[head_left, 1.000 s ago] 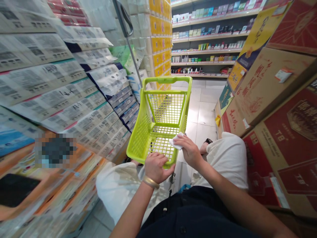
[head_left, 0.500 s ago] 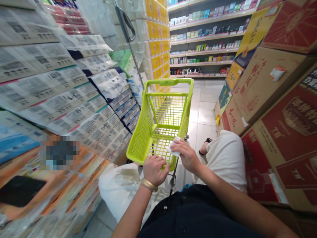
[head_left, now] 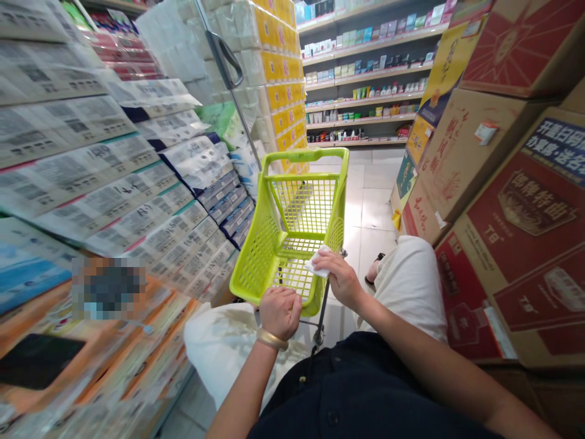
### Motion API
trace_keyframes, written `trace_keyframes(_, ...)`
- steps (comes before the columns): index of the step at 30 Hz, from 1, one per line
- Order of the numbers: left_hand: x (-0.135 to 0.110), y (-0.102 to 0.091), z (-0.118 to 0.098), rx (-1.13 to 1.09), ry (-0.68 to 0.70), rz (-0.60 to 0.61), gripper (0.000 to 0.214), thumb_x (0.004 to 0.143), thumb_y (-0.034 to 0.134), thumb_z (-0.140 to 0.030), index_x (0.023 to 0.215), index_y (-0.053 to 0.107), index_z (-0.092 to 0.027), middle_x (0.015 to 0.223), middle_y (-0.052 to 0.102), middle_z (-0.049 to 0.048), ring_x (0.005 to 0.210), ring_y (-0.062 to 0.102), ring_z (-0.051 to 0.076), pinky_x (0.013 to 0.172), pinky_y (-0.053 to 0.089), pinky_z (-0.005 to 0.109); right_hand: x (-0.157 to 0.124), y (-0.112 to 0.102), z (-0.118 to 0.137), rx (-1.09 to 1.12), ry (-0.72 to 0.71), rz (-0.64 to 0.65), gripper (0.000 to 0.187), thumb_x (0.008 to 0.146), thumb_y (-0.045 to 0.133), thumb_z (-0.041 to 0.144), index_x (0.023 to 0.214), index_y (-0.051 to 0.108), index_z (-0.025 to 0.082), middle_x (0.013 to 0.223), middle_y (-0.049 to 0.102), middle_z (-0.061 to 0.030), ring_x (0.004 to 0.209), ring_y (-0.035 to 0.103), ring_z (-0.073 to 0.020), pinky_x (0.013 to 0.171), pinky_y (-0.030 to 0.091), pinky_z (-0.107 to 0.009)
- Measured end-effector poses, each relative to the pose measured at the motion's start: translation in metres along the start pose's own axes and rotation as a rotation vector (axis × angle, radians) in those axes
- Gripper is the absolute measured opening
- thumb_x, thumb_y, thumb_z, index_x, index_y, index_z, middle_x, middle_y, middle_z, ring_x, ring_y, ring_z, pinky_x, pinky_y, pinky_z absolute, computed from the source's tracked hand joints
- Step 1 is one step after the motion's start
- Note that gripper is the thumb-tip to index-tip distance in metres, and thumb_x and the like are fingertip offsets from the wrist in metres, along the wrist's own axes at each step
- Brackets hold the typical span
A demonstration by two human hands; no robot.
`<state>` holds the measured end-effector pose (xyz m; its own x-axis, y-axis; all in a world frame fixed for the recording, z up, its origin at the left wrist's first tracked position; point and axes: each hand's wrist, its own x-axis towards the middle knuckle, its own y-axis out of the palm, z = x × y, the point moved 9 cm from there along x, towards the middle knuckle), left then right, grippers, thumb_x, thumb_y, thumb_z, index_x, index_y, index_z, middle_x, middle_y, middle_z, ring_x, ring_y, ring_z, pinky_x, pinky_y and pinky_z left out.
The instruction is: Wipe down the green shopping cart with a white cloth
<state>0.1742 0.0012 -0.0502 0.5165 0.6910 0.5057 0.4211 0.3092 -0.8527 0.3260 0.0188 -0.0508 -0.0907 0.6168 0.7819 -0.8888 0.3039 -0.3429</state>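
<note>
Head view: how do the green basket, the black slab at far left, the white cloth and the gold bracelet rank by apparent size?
1. Green basket
2. Black slab, touching the picture's left edge
3. White cloth and gold bracelet: too close to rank, as the right hand partly covers the cloth.

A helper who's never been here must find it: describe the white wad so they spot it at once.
Start with the lime-green basket in front of the person. At its right rim, the right hand holds a small white wad. Its soft, crumpled shape sets it apart from the basket's stiff green grid.
</note>
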Motion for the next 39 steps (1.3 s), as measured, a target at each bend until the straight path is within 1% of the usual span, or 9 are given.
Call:
trace_keyframes(4,0.000,0.001,0.001,0.004,0.003,-0.005,0.043,0.095,0.038,-0.023,0.054,0.052,-0.021,0.057,0.062,0.0002,0.061,0.052,0.015,0.066,0.031,0.033,-0.024,0.015,0.034,0.043,-0.076,0.103,0.028,0.096,0.042,0.010,0.099,0.067,0.023,0.102,0.076,-0.0045,0.117,0.066,-0.0175,0.109,0.047,-0.042)
trace_keyframes(6,0.001,0.001,0.001,0.005,0.006,-0.011,0.043,0.095,0.038,-0.023,0.055,0.053,-0.021,0.057,0.062,0.0000,0.061,0.053,0.015,0.066,0.031,0.034,-0.028,0.017,0.040,0.062,-0.095,0.130,0.028,0.096,0.043,0.009,0.099,0.067,0.023,0.102,0.076,-0.0040,0.115,0.066,-0.0167,0.109,0.047,-0.040)
trace_keyframes(9,0.002,0.001,0.000,0.005,0.005,-0.017,0.044,0.096,0.038,-0.023,0.054,0.052,-0.020,0.057,0.062,-0.0004,0.062,0.053,0.015,0.066,0.031,0.033,-0.016,0.010,0.029,0.054,-0.111,0.100,0.028,0.096,0.043,0.009,0.099,0.067,0.024,0.101,0.077,-0.0044,0.113,0.068,-0.0171,0.106,0.050,-0.040)
trace_keyframes(14,0.003,0.000,0.000,0.025,0.009,-0.017,0.046,0.096,0.038,-0.024,0.052,0.049,-0.020,0.055,0.060,-0.0004,0.060,0.051,0.014,0.065,0.030,0.033,0.013,-0.007,-0.008,0.008,-0.026,-0.071,0.028,0.097,0.041,0.011,0.098,0.067,0.022,0.104,0.076,-0.0084,0.117,0.065,-0.0202,0.103,0.053,-0.042)
trace_keyframes(21,0.004,-0.001,0.005,0.022,0.007,-0.023,0.042,0.094,0.040,-0.022,0.053,0.051,-0.020,0.055,0.060,-0.0003,0.061,0.052,0.015,0.065,0.030,0.033,-0.014,0.014,0.023,0.028,-0.106,0.119,0.029,0.094,0.043,0.007,0.101,0.066,0.024,0.106,0.076,-0.0046,0.120,0.064,-0.0180,0.109,0.048,-0.042)
trace_keyframes(24,0.004,-0.001,0.005,0.019,0.013,-0.021,0.042,0.094,0.041,-0.022,0.053,0.051,-0.020,0.055,0.060,-0.0005,0.061,0.052,0.014,0.065,0.029,0.033,-0.004,0.011,0.014,0.026,-0.132,0.163,0.031,0.094,0.044,0.006,0.101,0.067,0.025,0.107,0.076,-0.0041,0.118,0.065,-0.0176,0.107,0.050,-0.040)
trace_keyframes(29,0.004,-0.004,0.004,0.026,0.015,-0.038,0.042,0.093,0.042,-0.021,0.051,0.049,-0.020,0.053,0.059,-0.0007,0.059,0.051,0.014,0.064,0.029,0.034,0.024,-0.006,-0.017,0.004,-0.030,0.050,0.033,0.092,0.040,0.004,0.098,0.067,0.023,0.105,0.076,-0.0056,0.119,0.065,-0.0185,0.105,0.052,-0.041)
trace_keyframes(35,0.002,-0.002,0.009,0.030,-0.023,0.001,0.040,0.092,0.043,-0.022,0.053,0.052,-0.021,0.056,0.061,-0.0001,0.061,0.053,0.014,0.065,0.031,0.034,-0.006,0.018,0.022,0.073,-0.133,0.246,0.033,0.087,0.045,0.001,0.099,0.066,0.024,0.107,0.076,-0.0044,0.123,0.063,-0.0181,0.112,0.044,-0.045)
trace_keyframes(39,0.002,0.000,0.010,0.021,-0.022,0.018,0.041,0.092,0.043,-0.023,0.052,0.052,-0.021,0.055,0.061,-0.0001,0.062,0.053,0.015,0.065,0.030,0.034,0.009,0.010,0.005,0.066,-0.117,0.206,0.036,0.087,0.040,0.001,0.098,0.066,0.024,0.105,0.076,-0.0045,0.119,0.065,-0.0180,0.109,0.048,-0.044)
